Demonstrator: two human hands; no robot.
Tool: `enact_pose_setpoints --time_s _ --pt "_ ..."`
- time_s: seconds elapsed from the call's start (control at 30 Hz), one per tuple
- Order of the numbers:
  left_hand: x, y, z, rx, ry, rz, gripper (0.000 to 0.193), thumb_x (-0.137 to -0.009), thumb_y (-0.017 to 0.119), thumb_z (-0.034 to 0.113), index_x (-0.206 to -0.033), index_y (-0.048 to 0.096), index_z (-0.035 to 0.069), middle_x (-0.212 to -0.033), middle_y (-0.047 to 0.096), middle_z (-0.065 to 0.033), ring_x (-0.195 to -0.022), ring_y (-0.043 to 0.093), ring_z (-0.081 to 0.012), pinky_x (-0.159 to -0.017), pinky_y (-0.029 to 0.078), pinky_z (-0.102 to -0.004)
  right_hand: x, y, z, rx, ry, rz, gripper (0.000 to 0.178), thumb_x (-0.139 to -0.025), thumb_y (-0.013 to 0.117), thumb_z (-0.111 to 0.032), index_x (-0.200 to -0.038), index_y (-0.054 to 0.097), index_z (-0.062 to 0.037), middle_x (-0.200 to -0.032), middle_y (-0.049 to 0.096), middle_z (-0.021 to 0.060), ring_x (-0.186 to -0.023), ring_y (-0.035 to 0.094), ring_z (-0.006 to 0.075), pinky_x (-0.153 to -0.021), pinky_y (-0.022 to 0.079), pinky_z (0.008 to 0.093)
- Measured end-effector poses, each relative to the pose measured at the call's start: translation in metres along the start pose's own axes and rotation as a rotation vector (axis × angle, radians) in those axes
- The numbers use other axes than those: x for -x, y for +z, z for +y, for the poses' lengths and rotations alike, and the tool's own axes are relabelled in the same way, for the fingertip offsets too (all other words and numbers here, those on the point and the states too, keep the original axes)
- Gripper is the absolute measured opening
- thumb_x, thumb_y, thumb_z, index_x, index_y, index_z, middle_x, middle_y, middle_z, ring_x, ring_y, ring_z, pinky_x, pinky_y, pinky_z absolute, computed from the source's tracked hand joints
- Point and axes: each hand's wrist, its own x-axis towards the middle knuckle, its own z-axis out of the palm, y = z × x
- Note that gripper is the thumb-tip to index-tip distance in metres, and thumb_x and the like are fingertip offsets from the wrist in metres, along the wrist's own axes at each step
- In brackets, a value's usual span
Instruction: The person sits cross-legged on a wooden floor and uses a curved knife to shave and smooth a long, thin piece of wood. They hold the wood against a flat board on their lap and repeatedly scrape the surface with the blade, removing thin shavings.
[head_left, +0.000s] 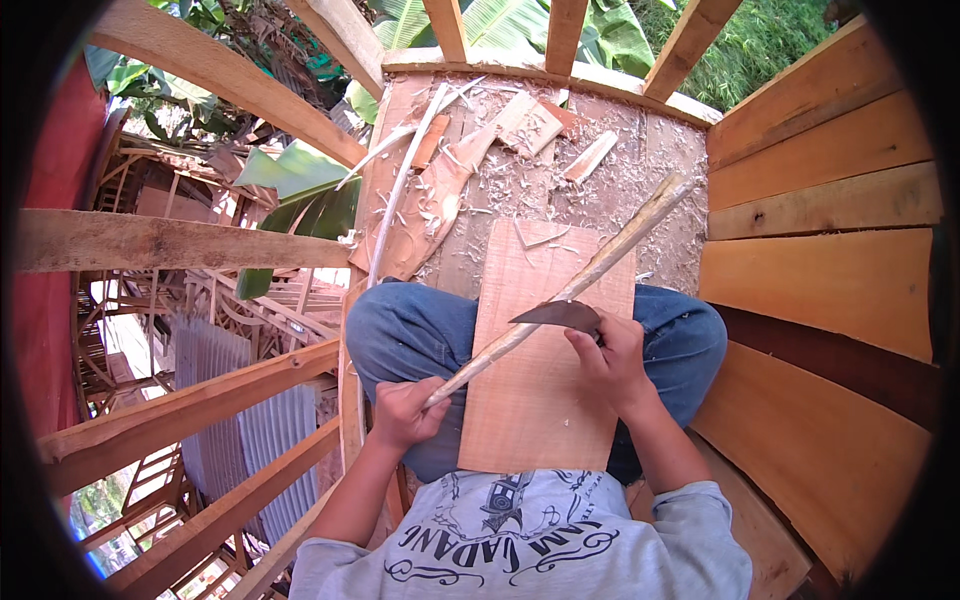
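A long pale wooden stick (620, 245) runs slantwise from lower left to upper right over my lap. Its lower end is gripped in my left hand (408, 412), with the fingers wrapped round it. My right hand (612, 362) is closed on a knife (558, 315) with a dark curved blade; most of the handle is hidden in the fist. The blade lies across the stick near its middle, its tip pointing left. Beneath both, a flat wooden board (540, 400) rests on my crossed legs in blue jeans (415, 325).
Wood shavings (520, 185) and several offcuts (592, 157) litter the plank floor ahead. Long thin strips (400, 190) lie at the left. A slatted rail (180, 242) borders the left side, a plank wall (815, 285) the right. Banana leaves (310, 185) poke through the rails.
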Motion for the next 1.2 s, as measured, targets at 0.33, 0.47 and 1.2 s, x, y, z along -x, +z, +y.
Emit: enact_pose_setpoints --time_s 0.33,0.47,1.2 --pt "-0.005 0.0 0.003 0.011 0.007 0.003 0.012 -0.075 0.067 0.014 -0.082 0.064 0.005 -0.056 0.059 -0.0061 -0.046 0.06 -0.0206 -0.044 0.045 -0.0306 0.0 -0.006 0.011 0.069 -0.068 -0.052 0.024 -0.08 0.072 -0.019 -0.073 0.059 -0.0008 -0.059 0.057 0.0117 -0.051 0.058 0.0244 -0.048 0.043 0.0323" --pt "-0.001 0.001 -0.001 -0.019 0.04 -0.004 0.012 -0.075 0.067 0.014 -0.082 0.064 0.005 -0.055 0.058 -0.0063 -0.046 0.059 -0.0207 -0.044 0.044 -0.0306 0.003 -0.006 0.008 0.156 -0.225 -0.142 0.022 -0.079 0.073 -0.016 -0.071 0.058 -0.0004 -0.058 0.056 0.0121 -0.05 0.057 0.023 -0.046 0.041 0.0312" --pt "0.0 0.004 -0.004 0.022 0.055 0.003 0.021 -0.081 0.062 0.023 -0.081 0.065 0.002 -0.053 0.055 -0.0063 -0.044 0.056 -0.022 -0.044 0.043 -0.0318 -0.004 -0.004 0.009 -0.081 -0.094 -0.053 0.018 -0.079 0.072 -0.016 -0.077 0.062 -0.002 -0.061 0.057 0.0095 -0.051 0.058 0.0218 -0.048 0.043 0.0322"
